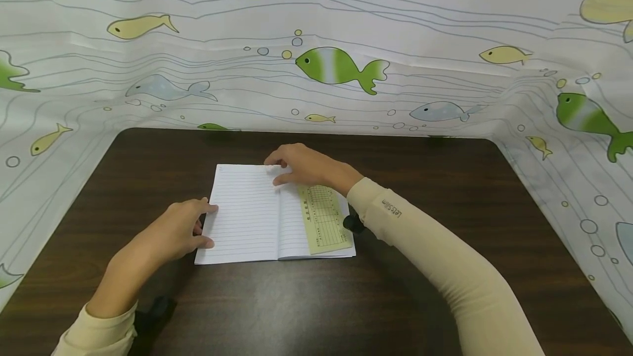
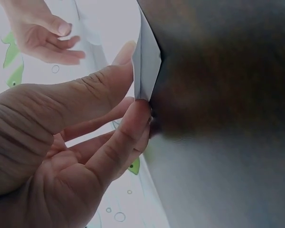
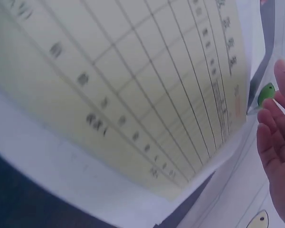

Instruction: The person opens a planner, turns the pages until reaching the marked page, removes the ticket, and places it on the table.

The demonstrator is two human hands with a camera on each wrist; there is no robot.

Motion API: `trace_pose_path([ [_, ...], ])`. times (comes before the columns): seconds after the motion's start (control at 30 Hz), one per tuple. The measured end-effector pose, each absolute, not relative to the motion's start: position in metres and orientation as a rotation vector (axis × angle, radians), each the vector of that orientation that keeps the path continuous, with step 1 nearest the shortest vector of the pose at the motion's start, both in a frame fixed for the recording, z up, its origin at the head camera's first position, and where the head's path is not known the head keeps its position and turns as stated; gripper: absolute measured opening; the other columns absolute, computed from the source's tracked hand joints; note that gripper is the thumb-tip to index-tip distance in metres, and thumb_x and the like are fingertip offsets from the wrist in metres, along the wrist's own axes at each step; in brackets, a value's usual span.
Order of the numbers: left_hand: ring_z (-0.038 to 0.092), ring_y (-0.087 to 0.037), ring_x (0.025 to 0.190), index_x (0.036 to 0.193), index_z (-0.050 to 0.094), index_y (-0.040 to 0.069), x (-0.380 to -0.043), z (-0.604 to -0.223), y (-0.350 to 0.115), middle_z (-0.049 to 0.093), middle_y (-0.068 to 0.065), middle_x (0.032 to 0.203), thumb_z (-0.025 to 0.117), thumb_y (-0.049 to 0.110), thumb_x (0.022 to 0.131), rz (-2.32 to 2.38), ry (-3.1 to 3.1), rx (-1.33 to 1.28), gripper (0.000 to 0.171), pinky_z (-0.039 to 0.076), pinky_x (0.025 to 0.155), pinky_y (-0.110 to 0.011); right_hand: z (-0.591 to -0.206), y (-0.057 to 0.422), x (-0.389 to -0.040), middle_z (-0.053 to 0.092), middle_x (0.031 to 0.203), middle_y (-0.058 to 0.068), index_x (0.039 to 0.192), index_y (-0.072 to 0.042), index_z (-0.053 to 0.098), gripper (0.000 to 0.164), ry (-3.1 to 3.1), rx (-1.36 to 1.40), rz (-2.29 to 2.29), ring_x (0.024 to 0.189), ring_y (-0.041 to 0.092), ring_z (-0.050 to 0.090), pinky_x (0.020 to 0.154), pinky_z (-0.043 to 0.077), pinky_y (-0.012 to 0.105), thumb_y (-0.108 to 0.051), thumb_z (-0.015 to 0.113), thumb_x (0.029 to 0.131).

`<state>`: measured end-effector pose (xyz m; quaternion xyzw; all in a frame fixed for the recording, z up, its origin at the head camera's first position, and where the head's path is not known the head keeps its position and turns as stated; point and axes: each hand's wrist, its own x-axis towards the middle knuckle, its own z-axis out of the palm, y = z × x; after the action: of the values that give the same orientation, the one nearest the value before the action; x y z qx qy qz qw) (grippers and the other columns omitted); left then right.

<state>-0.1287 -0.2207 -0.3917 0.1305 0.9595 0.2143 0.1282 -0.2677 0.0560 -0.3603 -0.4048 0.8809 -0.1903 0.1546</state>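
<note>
An open lined notebook (image 1: 242, 213) lies on the dark brown table (image 1: 425, 196), its fold running from near to far between a left page and a right page. The person's left hand (image 1: 180, 229) grips the notebook's left edge, the thumb over the page and the bent fingers at the edge; the left wrist view shows this from close by.

The right hand (image 1: 309, 165) is at the notebook's far side, around the top of the fold. Its fingers are loosely bent and spread from the thumb, holding nothing; whether the fingertips touch the paper cannot be told. A pale yellow printed sheet (image 1: 326, 224) lies on the right page, its far end partly hidden by the right hand. The right wrist view shows its ruled grid and small printed characters, which are too blurred to read.

Cream sleeves (image 1: 435, 251) cover both forearms, the right one bearing dark lettering. Beyond the table's far edge and along its sides hangs a white cloth (image 1: 420, 26) patterned with green, yellow and blue fish, bubbles and wavy lines.
</note>
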Motion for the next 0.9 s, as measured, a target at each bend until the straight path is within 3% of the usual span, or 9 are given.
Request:
trace_pose_path([
  [0.4,0.068,-0.019,0.081,0.142,0.057,-0.017,-0.131,-0.392,-0.221,0.045,-0.048,0.151,0.094,0.004,0.078,0.610,2.782,0.399,0.077,0.051,0.063,-0.029,-0.346,0.093,-0.278,0.070,0.134,0.009,0.138,-0.007,0.068,0.041,2.580,-1.049,-0.570,0.117,0.024,0.063,0.107,0.052,0.036,-0.021,0.078,0.101],
  [0.9,0.063,-0.016,0.076,0.143,0.057,-0.016,-0.129,-0.393,-0.223,0.043,-0.049,0.152,0.094,0.005,0.079,0.607,2.778,0.410,0.077,0.048,0.061,-0.028,-0.347,0.130,-0.284,0.072,0.118,0.007,0.127,-0.008,0.070,0.036,2.576,-0.888,-0.505,0.107,0.024,0.063,0.099,0.054,0.038,-0.022,0.083,0.097],
])
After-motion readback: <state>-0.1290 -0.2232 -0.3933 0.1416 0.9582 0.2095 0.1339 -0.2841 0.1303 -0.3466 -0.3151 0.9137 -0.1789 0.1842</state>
